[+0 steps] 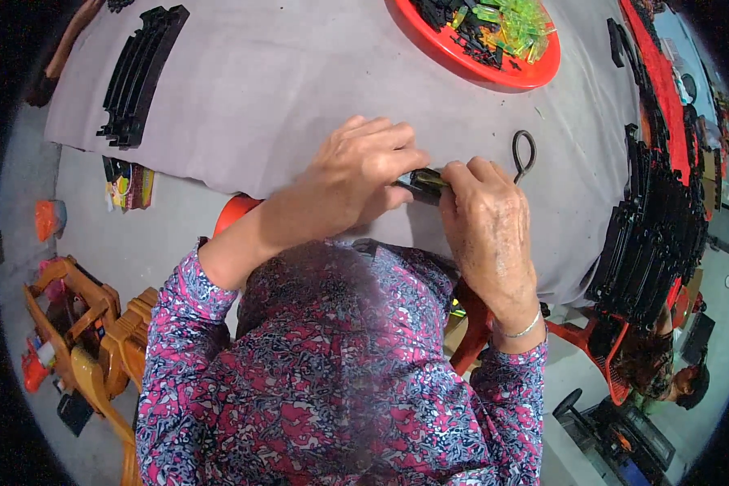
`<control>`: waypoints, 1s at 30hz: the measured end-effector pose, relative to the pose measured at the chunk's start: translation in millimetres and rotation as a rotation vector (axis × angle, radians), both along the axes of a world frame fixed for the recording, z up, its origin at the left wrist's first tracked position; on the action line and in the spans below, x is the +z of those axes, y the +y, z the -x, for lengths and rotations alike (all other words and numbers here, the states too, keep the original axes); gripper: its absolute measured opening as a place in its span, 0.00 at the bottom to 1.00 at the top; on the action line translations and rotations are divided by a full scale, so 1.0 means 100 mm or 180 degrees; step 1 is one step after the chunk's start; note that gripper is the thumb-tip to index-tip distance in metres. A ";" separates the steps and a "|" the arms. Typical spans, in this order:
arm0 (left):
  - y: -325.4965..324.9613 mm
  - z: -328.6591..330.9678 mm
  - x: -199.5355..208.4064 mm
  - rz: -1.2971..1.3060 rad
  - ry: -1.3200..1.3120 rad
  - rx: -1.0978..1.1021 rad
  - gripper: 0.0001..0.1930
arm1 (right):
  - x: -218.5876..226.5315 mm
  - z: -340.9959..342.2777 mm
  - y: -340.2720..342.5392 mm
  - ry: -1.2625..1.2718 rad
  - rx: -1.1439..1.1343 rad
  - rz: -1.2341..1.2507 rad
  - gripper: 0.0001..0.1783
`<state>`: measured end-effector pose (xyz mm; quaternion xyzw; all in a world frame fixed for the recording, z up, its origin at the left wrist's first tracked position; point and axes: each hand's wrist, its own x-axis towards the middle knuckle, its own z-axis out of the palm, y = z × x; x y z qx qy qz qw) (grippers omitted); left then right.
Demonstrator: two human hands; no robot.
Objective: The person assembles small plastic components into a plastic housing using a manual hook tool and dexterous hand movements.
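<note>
Close in front of my body, over the grey cloth, both hands meet at a small dark part with a yellow-green tint on its top. My left hand pinches its left end between thumb and fingers. Curled fingers of my right hand grip the right end and cover much of it. A dark loop, like a scissor handle, shows just beyond my right knuckles; whether the hand touches it I cannot tell. Ahead stands a red plate holding black small parts and translucent green and yellow pieces.
A row of long black plastic parts lies on the cloth at the left. Many more black parts are stacked along the right edge. Wooden chairs stand at lower left. Another person is at lower right, near a red chair.
</note>
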<state>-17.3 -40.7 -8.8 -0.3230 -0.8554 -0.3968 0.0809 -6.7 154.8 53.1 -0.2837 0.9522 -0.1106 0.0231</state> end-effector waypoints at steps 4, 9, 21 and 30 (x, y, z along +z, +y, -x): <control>0.04 0.07 0.03 -0.0068 -0.0260 -0.0102 0.15 | -0.02 -0.05 0.00 0.0064 -0.0183 0.0161 0.10; 0.13 0.20 0.08 0.0318 -0.0595 -0.0332 0.12 | -0.18 -0.11 -0.04 0.0471 -0.0643 0.0612 0.04; 0.09 0.25 0.07 0.0321 -0.0933 -0.0281 0.10 | -0.29 -0.16 -0.05 0.0155 -0.1099 0.1240 0.04; 0.08 0.23 0.03 0.0216 -0.0816 -0.0230 0.10 | -0.39 -0.23 0.17 0.0178 -0.0501 0.1565 0.12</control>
